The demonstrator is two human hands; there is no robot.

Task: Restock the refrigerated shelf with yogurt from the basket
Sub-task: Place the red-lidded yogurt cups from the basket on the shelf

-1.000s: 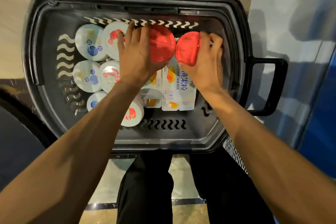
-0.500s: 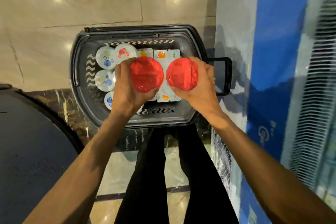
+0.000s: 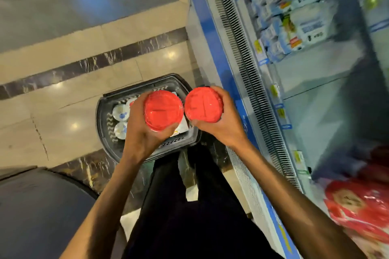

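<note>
My left hand (image 3: pixel 143 134) grips a yogurt tub with a red lid (image 3: pixel 163 110). My right hand (image 3: pixel 223 124) holds a second red-lidded tub (image 3: pixel 203 104) beside it, the two lids almost touching. Both are raised well above the black basket (image 3: pixel 105 132) on the floor, which holds several white foil-topped yogurt cups (image 3: pixel 120 112) and a flat multipack, partly hidden by my left hand. The refrigerated shelf (image 3: pixel 320 73) opens at the right, with blurred blue-and-white dairy packs (image 3: pixel 294 27) further along it.
A ribbed vent grille (image 3: pixel 248 63) and blue front edge (image 3: pixel 212 44) run along the fridge. Red-wrapped packs (image 3: pixel 357 210) lie on the shelf at the lower right. A dark rounded object (image 3: pixel 35 212) sits at my lower left. My dark trousers are below the hands.
Both hands lifted the red-lidded tubs up out of the basket. My view rose and swung right, bringing the refrigerated shelf into sight.
</note>
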